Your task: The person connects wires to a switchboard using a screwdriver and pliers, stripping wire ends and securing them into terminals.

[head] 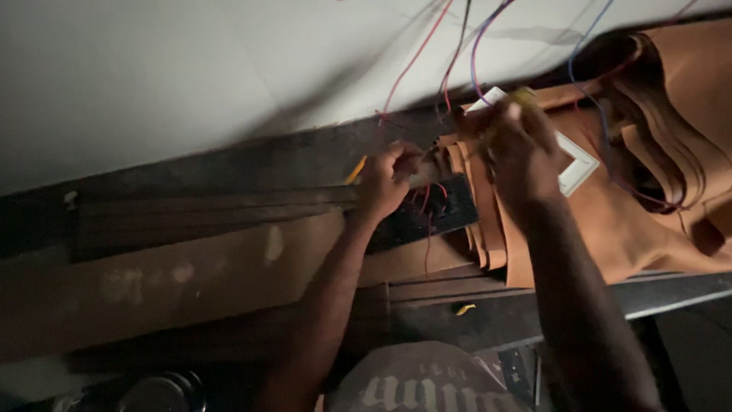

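Observation:
My left hand (387,180) is closed around thin wires and a yellow-handled tool (354,171) next to a dark switch module (427,214) with red wires on it. My right hand (512,145) is raised above the module, fingers pinched on a small yellowish piece and wire ends; what it grips is blurred. Behind that hand lies a white square frame plate (573,164). Red, blue and dark wires (427,53) hang down from above to both hands.
Folded brown sheets (671,130) pile up at the right on dark wooden planks (229,206). A pale wall (152,76) fills the top. A grey metal edge (671,294) runs at lower right, a round dark can (164,391) sits at bottom left.

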